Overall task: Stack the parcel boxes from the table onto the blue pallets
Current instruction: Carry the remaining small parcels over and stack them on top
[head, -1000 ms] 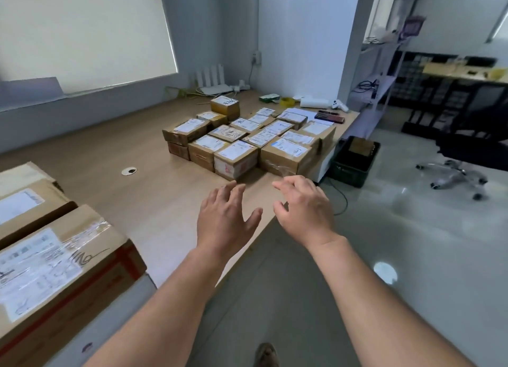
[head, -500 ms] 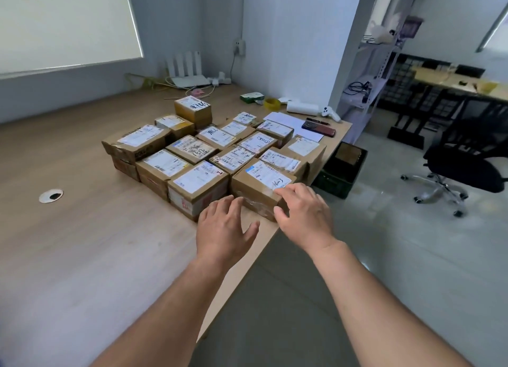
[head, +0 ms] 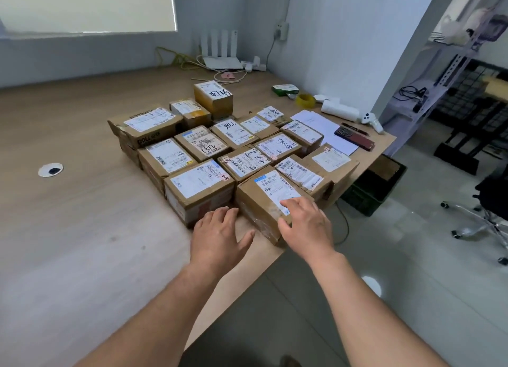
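Observation:
Several brown parcel boxes with white labels stand packed together on the wooden table [head: 82,229]. The nearest box [head: 261,201] sits at the table's front edge. My right hand [head: 305,223] rests on its near right corner, fingers spread over the label and thumb against its front face. My left hand [head: 217,232] hovers open just in front of the neighbouring box [head: 198,190], fingertips close to its lower front. No blue pallet is in view.
A phone [head: 354,140], papers, a tape roll [head: 305,100] and a white controller lie at the table's far right. A dark green crate [head: 373,185] stands on the floor past the table's edge. An office chair [head: 492,201] is at the right.
I have stepped closer to the parcels and both hands have reached forward. My right hand has come down onto the nearest box; the big boxes at the left have left the view.

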The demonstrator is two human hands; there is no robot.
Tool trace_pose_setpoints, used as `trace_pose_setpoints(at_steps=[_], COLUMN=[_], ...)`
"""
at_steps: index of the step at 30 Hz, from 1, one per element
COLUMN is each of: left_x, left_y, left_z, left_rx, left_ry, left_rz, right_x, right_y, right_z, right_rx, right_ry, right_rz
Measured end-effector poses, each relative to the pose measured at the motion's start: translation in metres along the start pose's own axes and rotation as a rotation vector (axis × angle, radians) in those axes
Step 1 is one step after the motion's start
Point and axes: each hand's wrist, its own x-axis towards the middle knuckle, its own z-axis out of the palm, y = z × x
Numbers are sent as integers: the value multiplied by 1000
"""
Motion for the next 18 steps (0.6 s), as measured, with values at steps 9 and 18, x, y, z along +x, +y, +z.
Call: trace_pose_setpoints(at_steps=[9,18], left_x=[18,45], left_y=[45,97], left_z=[25,47], left_rx=[-88,-249], left_ry=[-75,-75], left_rz=[-290,-547], right_x=[54,85], right_y=[55,92], right_z=[20,34], right_rx=[61,62], right_ry=[-114,-163], right_rz=[-47,-96])
